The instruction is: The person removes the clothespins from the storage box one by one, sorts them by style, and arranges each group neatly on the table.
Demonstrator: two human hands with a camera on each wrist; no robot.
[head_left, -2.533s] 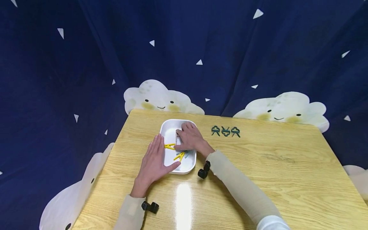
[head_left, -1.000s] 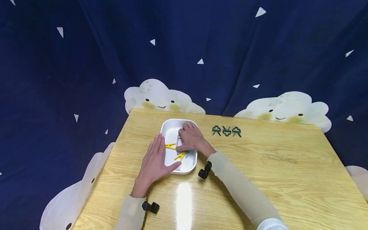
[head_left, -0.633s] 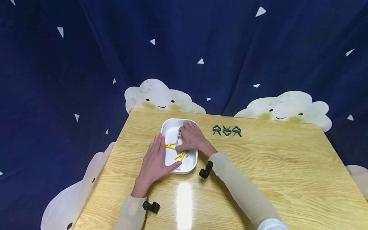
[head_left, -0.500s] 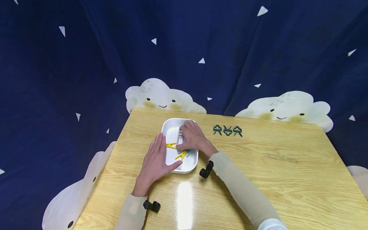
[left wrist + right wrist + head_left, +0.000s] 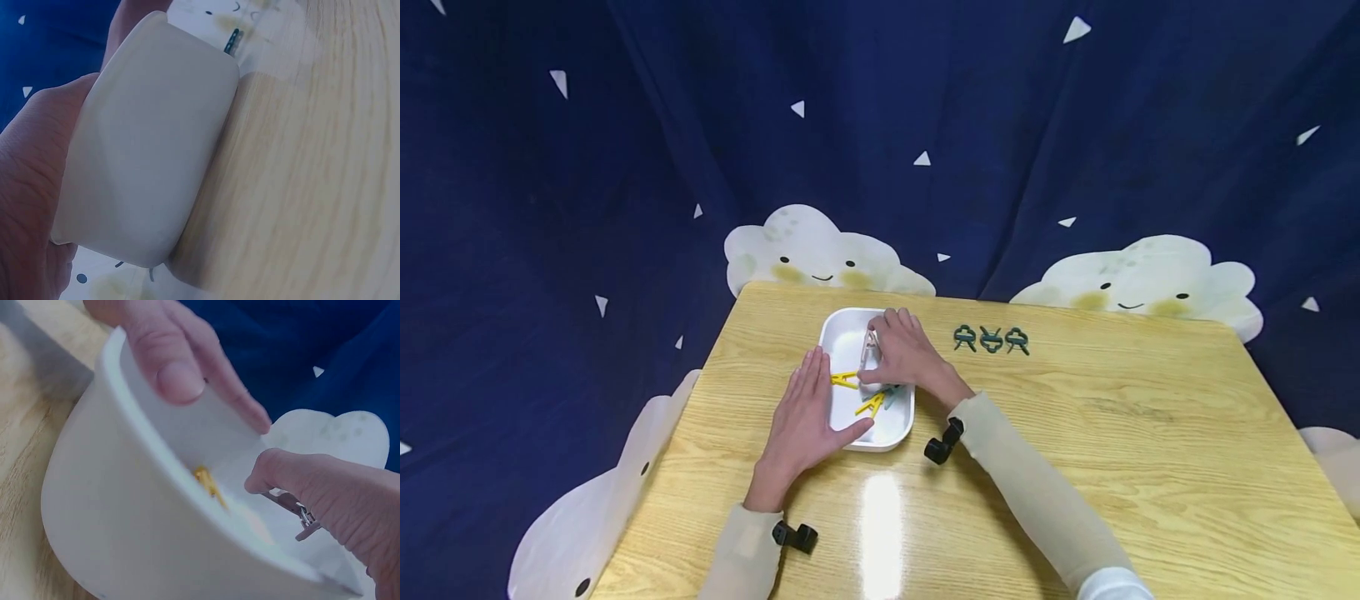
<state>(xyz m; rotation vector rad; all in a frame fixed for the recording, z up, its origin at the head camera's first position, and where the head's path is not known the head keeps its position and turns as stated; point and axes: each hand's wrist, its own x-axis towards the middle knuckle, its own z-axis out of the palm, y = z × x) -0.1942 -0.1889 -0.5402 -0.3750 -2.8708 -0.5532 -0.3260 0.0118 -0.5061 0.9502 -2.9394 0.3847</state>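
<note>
A white bin point(image 5: 886, 440) stands on the table. My left hand point(image 5: 801, 425) lies along its left side, fingers straight and together, thumb over the near rim. In the right wrist view that thumb hangs over the bin's edge. My right hand point(image 5: 906, 350) reaches into the bin and pinches a pale greyish clothespin point(image 5: 289, 502) with a metal spring, partly covered by the fingers. Yellow clothespins lie in the bin: one point(image 5: 844, 380) at the left wall, another point(image 5: 871, 406) nearer the front. Beside the latter is a pale green clothespin point(image 5: 891, 397), partly hidden by my right hand.
Three dark green clips with cloud-shaped ends point(image 5: 991, 340) lie in a row right of the bin, near the table's back edge. The wooden table point(image 5: 1135, 433) stretches far to the right. A dark blue curtain point(image 5: 880, 125) with white clouds hangs behind it.
My right hand has shifted slightly toward the back of the bin with the pale clothespin, uncovering more of the pale green one. The left hand stays on the bin.
</note>
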